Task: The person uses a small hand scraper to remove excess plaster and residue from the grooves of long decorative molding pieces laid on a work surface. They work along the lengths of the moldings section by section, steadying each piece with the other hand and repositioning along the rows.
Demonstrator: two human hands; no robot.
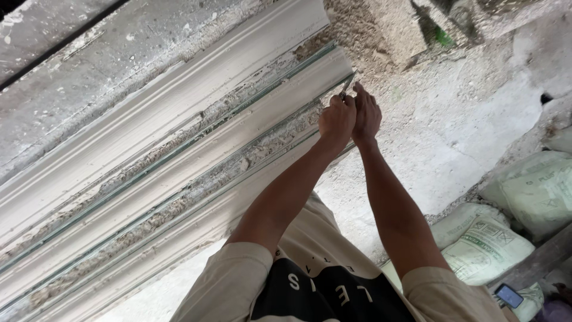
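Note:
Long white plaster mouldings (pixel 179 137) lie side by side on a workbench, running from the lower left to the upper right. Both my arms reach out to the far end of the nearest moulding. My left hand (pixel 336 121) is closed around a thin metal tool (pixel 347 87) whose tip touches the moulding's end. My right hand (pixel 367 114) presses against the left one, fingers curled near the same tool. Whether the right hand also grips the tool is hidden by the left hand.
Crumbly plaster residue fills the grooves between the mouldings. The floor (pixel 441 137) is dusty white. Pale filled sacks (pixel 488 244) are stacked at the right. A small dark phone (pixel 508 295) lies at the lower right. A rough block (pixel 381 30) stands at the top.

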